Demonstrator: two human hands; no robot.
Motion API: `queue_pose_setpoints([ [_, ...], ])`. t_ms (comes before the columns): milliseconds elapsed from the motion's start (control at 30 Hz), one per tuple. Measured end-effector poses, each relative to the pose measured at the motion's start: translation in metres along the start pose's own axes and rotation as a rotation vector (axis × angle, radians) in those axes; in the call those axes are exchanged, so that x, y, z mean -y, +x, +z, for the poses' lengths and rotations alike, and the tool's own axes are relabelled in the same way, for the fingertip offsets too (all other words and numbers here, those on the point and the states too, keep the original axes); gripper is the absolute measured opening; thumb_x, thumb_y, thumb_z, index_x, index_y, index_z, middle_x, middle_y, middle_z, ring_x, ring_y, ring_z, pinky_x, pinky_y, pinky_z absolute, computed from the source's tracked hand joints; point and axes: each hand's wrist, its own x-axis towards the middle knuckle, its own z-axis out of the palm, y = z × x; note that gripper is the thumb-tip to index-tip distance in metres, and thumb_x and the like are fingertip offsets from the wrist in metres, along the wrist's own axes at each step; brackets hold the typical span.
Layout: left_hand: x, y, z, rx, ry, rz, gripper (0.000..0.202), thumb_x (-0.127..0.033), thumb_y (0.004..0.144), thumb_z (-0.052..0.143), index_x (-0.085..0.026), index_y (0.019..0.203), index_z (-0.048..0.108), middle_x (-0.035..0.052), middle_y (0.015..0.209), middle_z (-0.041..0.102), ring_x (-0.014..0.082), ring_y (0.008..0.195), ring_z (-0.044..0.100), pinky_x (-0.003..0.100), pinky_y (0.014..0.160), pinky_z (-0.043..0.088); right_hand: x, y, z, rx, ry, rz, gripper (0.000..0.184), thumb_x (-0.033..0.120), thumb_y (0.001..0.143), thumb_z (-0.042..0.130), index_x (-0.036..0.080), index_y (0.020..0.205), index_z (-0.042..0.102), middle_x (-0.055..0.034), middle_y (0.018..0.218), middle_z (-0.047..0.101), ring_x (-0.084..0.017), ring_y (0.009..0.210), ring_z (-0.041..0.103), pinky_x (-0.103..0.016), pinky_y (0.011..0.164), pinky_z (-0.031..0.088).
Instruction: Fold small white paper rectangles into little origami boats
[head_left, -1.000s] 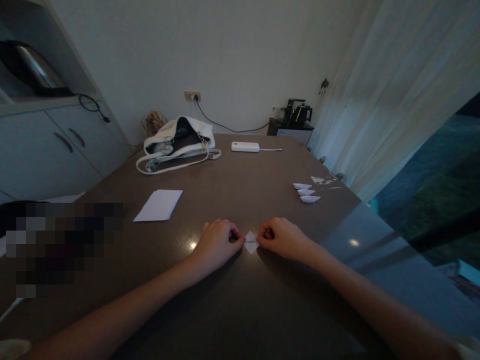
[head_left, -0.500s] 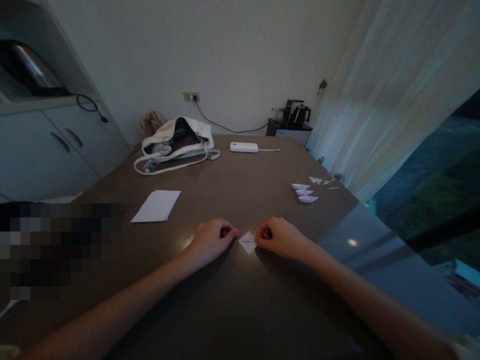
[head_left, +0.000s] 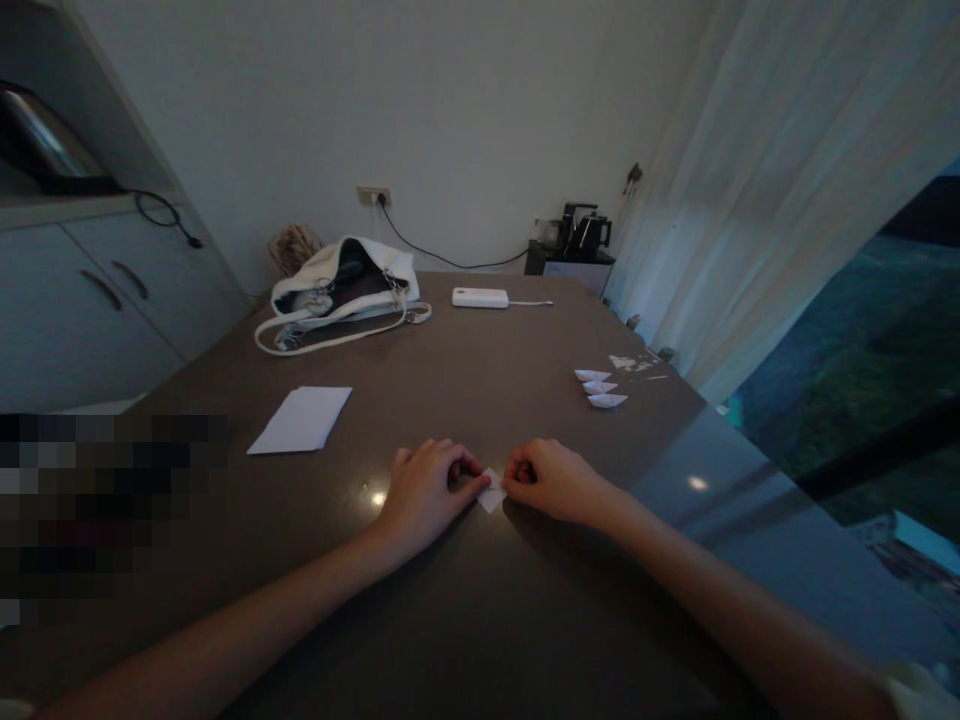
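Observation:
A small folded piece of white paper (head_left: 491, 500), diamond-shaped with a crease across its middle, is between my two hands just above or on the brown table (head_left: 450, 620). My left hand (head_left: 439, 490) has its thumb and forefinger closed on the paper's left corner. My right hand (head_left: 551, 480) pinches the right corner between thumb and fingers. The fingertips cover both side corners, while the lower point stays in sight.
Blank white sheets (head_left: 301, 420) lie stacked at the left. Three folded paper boats (head_left: 600, 388) sit at the right near paper scraps (head_left: 634, 363). Farther back are a white handbag (head_left: 345, 290) and a white power bank (head_left: 480, 298) with a short cable.
My left thumb and forefinger have come in from beside the paper onto its left corner. My right hand keeps its pinch. The whole view has shifted slightly.

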Motion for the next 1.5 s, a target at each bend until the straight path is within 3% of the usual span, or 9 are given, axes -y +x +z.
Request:
queue_pose_setpoints([
  [233,-0.003,0.003,0.000,0.023,0.012,-0.044,0.027,-0.047,0.078,0.061,-0.021,0.081,0.066,0.0006,0.077,0.061,0.0210,0.078,0.054,0.032,0.071,0.029,-0.001,0.000,0.001,-0.002,-0.003,-0.006,0.015,0.028,0.076,0.059,0.017,0.073,0.068,-0.0019,0.069,0.066,-0.013,0.060,0.056,-0.022,0.052,0.032],
  [633,-0.002,0.006,0.000,0.052,0.019,-0.051,0.024,-0.044,0.079,0.062,-0.021,0.081,0.066,0.0006,0.078,0.061,0.0219,0.079,0.055,0.034,0.072,0.031,-0.003,0.002,0.005,0.008,0.023,-0.011,0.013,0.022,0.076,0.056,0.015,0.070,0.065,-0.0033,0.067,0.064,-0.012,0.058,0.055,-0.023,0.053,0.034],
  [733,-0.002,0.006,0.001,0.048,0.026,-0.049,0.023,-0.044,0.079,0.061,-0.022,0.081,0.066,0.0005,0.078,0.061,0.0218,0.079,0.055,0.034,0.072,0.031,-0.006,0.003,0.007,-0.024,0.030,-0.035,0.007,0.023,0.076,0.060,0.016,0.079,0.061,-0.0009,0.066,0.061,-0.012,0.058,0.053,-0.022,0.052,0.032],
  [833,-0.002,0.007,0.001,0.048,0.024,-0.052,0.022,-0.044,0.079,0.062,-0.022,0.080,0.066,0.0004,0.077,0.061,0.0220,0.079,0.055,0.035,0.072,0.031,-0.011,0.004,0.008,-0.061,0.062,-0.068,0.017,0.022,0.074,0.065,0.017,0.087,0.056,0.0012,0.068,0.060,-0.011,0.060,0.052,-0.022,0.054,0.032],
  [1233,-0.002,0.005,0.000,0.049,0.016,-0.065,0.021,-0.043,0.078,0.064,-0.022,0.081,0.067,0.0010,0.078,0.062,0.0229,0.081,0.056,0.036,0.075,0.033,-0.023,0.005,0.006,0.006,0.226,-0.140,0.009,0.015,0.072,0.064,0.016,0.076,0.056,0.0035,0.063,0.053,-0.009,0.057,0.048,-0.020,0.052,0.033],
  [1333,-0.002,0.005,0.001,0.039,0.015,-0.058,0.021,-0.043,0.078,0.064,-0.022,0.080,0.066,0.0007,0.077,0.062,0.0228,0.081,0.056,0.036,0.076,0.033,-0.020,0.003,0.008,-0.003,0.284,-0.123,0.005,0.019,0.078,0.060,0.016,0.080,0.058,0.0023,0.064,0.056,-0.009,0.057,0.050,-0.020,0.052,0.034],
  [1500,-0.001,0.005,0.001,0.037,0.021,-0.045,0.024,-0.045,0.079,0.062,-0.022,0.080,0.066,0.0010,0.078,0.062,0.0229,0.080,0.056,0.036,0.075,0.033,-0.008,0.001,0.016,-0.150,0.116,0.027,0.028,0.045,0.075,0.065,0.018,0.074,0.059,0.0011,0.065,0.058,-0.010,0.057,0.050,-0.021,0.049,0.028],
])
